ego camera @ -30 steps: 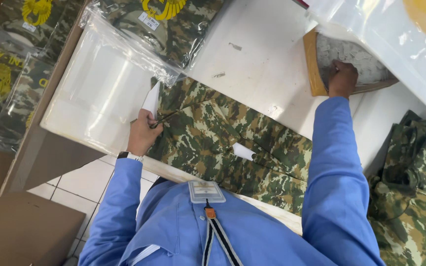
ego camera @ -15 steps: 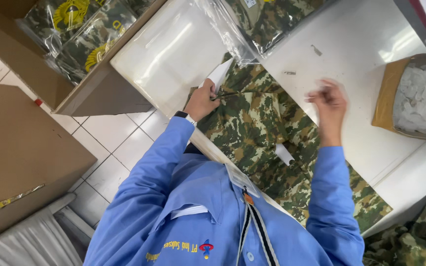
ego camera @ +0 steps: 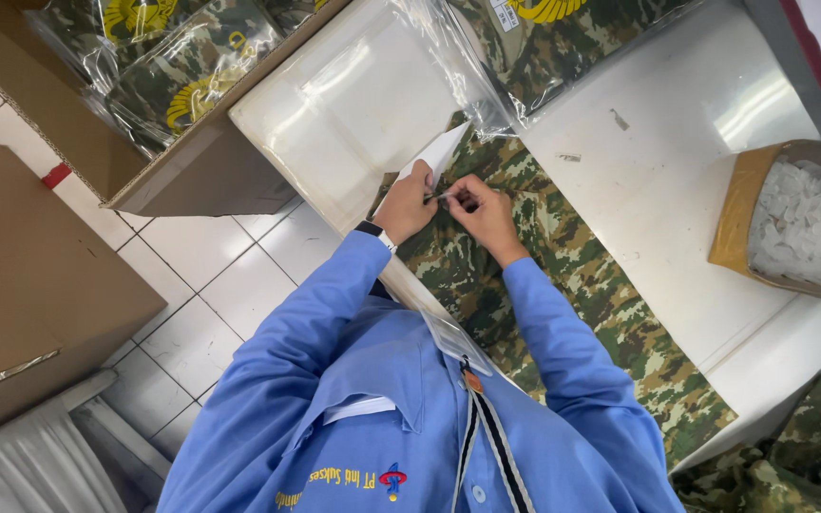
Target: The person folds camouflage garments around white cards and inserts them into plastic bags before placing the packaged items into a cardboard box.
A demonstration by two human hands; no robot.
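Near the upper middle of the frame we see both hands meeting over a camouflage garment (ego camera: pixel 563 285) spread on the white table (ego camera: pixel 677 171). The left hand (ego camera: pixel 406 204) is curled closed around a white paper tag (ego camera: pixel 441 152), whose pointed end sticks up past the knuckles toward the top of the frame. The right hand (ego camera: pixel 486 211) sits just beside it, fingers pinched narrow on a small dark item between the two hands; it is too small for us to say what it is, possibly a pin or a fastener. The two hands are touching or very nearly so.

The garment runs diagonally from the hands down toward the lower right of the frame, under the right blue sleeve (ego camera: pixel 572 361). Just above the hands lies a clear plastic bag (ego camera: pixel 363 104) on the table, and above that, at the top of the frame, a bagged camouflage piece (ego camera: pixel 572 38).

At the upper left a cardboard box (ego camera: pixel 192 180) holds more bagged camouflage items. At the right edge an open brown box (ego camera: pixel 753 209) holds small white pieces. Another camouflage heap (ego camera: pixel 800 456) sits in the lower right corner.
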